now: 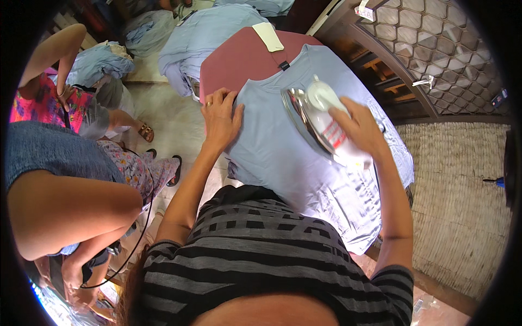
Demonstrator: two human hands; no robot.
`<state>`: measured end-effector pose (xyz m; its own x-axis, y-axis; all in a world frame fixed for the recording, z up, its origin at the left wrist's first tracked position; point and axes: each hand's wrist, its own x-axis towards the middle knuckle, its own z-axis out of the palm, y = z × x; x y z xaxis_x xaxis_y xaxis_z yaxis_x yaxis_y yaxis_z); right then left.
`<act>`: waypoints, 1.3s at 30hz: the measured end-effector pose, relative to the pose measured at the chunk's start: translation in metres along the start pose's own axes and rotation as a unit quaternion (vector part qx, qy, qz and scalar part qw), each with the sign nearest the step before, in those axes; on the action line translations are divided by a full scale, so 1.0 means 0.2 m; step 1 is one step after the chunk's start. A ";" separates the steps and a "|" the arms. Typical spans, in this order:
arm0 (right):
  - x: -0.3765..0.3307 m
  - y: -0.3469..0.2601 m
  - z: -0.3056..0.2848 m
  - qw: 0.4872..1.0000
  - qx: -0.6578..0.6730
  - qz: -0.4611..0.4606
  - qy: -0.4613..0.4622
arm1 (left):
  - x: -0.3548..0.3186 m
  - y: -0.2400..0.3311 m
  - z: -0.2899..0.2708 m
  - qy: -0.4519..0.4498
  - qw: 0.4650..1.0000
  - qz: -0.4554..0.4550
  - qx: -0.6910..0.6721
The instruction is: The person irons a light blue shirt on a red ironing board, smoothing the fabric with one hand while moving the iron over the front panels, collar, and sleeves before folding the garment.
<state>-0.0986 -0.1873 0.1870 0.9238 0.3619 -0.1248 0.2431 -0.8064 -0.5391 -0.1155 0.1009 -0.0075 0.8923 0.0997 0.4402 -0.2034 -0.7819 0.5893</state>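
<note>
A light blue shirt point(266, 130) lies spread over a maroon-topped ironing board point(231, 60), its round neckline toward the far end and a dark label inside the collar. My right hand point(359, 126) is wrapped round the handle of a white steam iron point(328, 98), which is a little blurred. The iron's shiny metal soleplate edge is tilted, and I cannot tell if it touches the cloth. At the shirt's left shoulder edge, my left hand point(221, 117) rests flat with its fingers stretched out. Wrinkles show in the shirt's near right part.
More light blue garments point(198, 41) are heaped beyond the board, and a clothes pile point(100, 62) lies far left. Other people stand or sit close on the left, near a black cord point(142, 233). A metal lattice door point(424, 49) and a woven mat wall point(457, 201) border the right.
</note>
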 end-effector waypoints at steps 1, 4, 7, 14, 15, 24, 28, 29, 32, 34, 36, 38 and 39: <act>-0.09 -0.03 0.03 0.999 0.004 0.043 -0.007 | 0.04 -0.03 0.01 0.002 1.000 0.006 0.005; -0.31 -0.05 0.18 0.993 0.032 0.117 -0.001 | 0.17 -0.06 0.07 0.007 1.000 0.016 0.001; -0.39 -0.09 0.33 0.981 0.077 0.178 0.001 | 0.25 -0.06 0.12 0.008 1.000 0.000 -0.012; -0.25 -0.13 0.53 0.955 0.215 0.193 0.073 | 0.27 -0.09 0.17 0.015 1.000 -0.010 -0.014; -0.23 -0.12 0.54 0.951 0.227 0.195 0.074 | 0.28 -0.08 0.17 0.020 1.000 -0.008 -0.011; -0.19 0.08 0.34 0.975 0.162 0.148 -0.034 | 0.29 -0.08 0.14 0.017 1.000 0.003 -0.013; -0.12 0.20 -0.05 0.982 0.112 0.139 -0.065 | 0.27 -0.04 0.12 0.025 1.000 0.009 -0.013; -0.08 0.22 -0.13 0.987 0.091 0.116 -0.068 | 0.26 -0.02 0.11 0.028 0.999 0.023 -0.010; 0.07 0.30 -0.30 0.995 -0.007 0.050 -0.083 | 0.19 0.18 0.08 0.028 0.997 0.076 -0.018; 0.21 0.33 -0.33 0.994 -0.020 -0.009 -0.103 | 0.07 0.32 0.14 0.004 0.987 0.135 -0.090; 0.37 0.39 -0.34 0.985 -0.065 -0.081 -0.135 | -0.04 0.50 0.22 -0.046 0.975 0.172 -0.132; 0.52 0.40 -0.31 0.971 -0.098 -0.148 -0.160 | -0.15 0.62 0.35 -0.083 0.971 0.181 -0.131; 0.57 0.42 -0.31 0.963 -0.112 -0.164 -0.183 | -0.18 0.67 0.40 -0.090 0.971 0.184 -0.125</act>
<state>0.0459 -0.2419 0.1796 0.6300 0.7221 -0.2856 0.5996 -0.6861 -0.4120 -0.1426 -0.0571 0.0014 0.7926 -0.2840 0.5396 -0.5924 -0.5682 0.5712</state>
